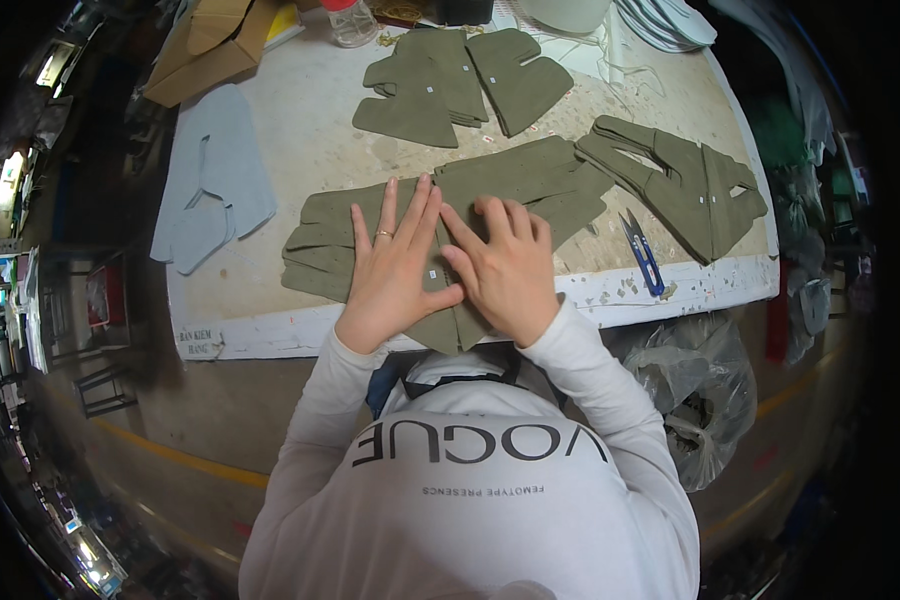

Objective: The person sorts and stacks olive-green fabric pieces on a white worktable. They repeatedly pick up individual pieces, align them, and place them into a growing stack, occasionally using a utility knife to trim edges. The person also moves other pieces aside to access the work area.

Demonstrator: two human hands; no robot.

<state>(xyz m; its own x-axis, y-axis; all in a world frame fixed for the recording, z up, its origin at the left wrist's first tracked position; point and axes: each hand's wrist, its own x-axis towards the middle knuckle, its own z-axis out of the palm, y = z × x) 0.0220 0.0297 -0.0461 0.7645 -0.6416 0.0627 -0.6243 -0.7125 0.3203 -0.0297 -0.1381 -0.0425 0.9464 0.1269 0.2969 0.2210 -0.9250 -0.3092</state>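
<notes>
Olive-green cut fabric pieces (320, 235) lie flat near the table's front edge, with a small pale sticker low on them. On their left part rests my left hand (395, 265), palm down, fingers stretched out. My right hand (510, 265) touches the fabric just beside it, index finger straight and thumb out, the other fingers bent. Both hands meet around the line where two pieces lie side by side, and neither grasps anything visible. Part of the fabric is hidden beneath the hands. To the right lie thread snips (649, 270) with blue handles, blades pointing away from me.
More olive pieces lie at the back (420, 95) and at the right (708, 195). Light grey-blue pieces (245, 150) lie on the left. A cardboard box (210, 55) and a red-lidded jar (351, 25) stand at the far edge. A clear plastic bag (705, 390) hangs below the table's right front.
</notes>
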